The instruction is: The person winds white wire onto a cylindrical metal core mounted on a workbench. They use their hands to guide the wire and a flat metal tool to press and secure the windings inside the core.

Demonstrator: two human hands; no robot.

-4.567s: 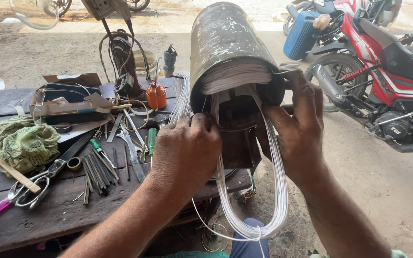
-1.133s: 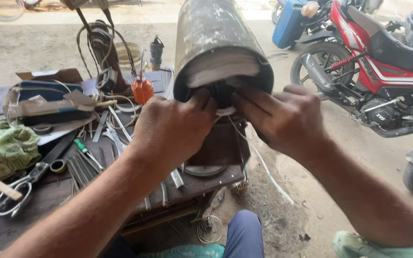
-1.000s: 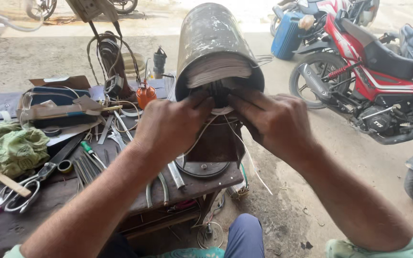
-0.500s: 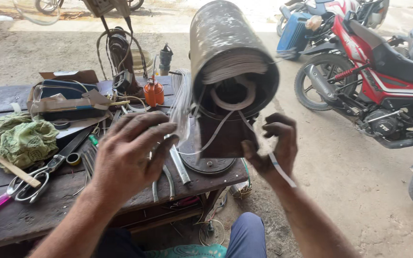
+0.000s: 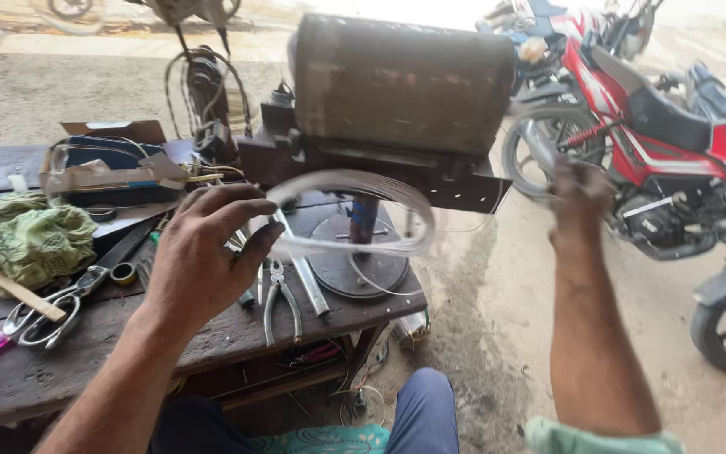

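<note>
A rusty metal cylinder (image 5: pixel 405 80) lies sideways on a dark bracket atop a post with a round base plate (image 5: pixel 359 265), at the workbench's right end. Under it a blurred loop of whitish wire (image 5: pixel 355 214) swings in the air. My left hand (image 5: pixel 203 252) hovers over the bench with fingers spread, fingertips at the loop's left end, gripping nothing. My right hand (image 5: pixel 581 193) is raised to the right of the cylinder, blurred, with fingers curled. A thin strand runs from the loop toward it, but I cannot see whether it holds the strand.
The dark wooden workbench (image 5: pixel 128 353) carries pliers (image 5: pixel 279 294), a metal rod, scissors (image 5: pixel 44 311), a green cloth (image 5: pixel 27 240) and a cardboard box (image 5: pixel 111 160) with cables. A red motorbike (image 5: pixel 674 151) is parked on the dirt ground to the right.
The cylinder has swung from open end toward me to side-on. Both hands have come off its mouth, the right one moving up and to the right. The wire loop now hangs loose.
</note>
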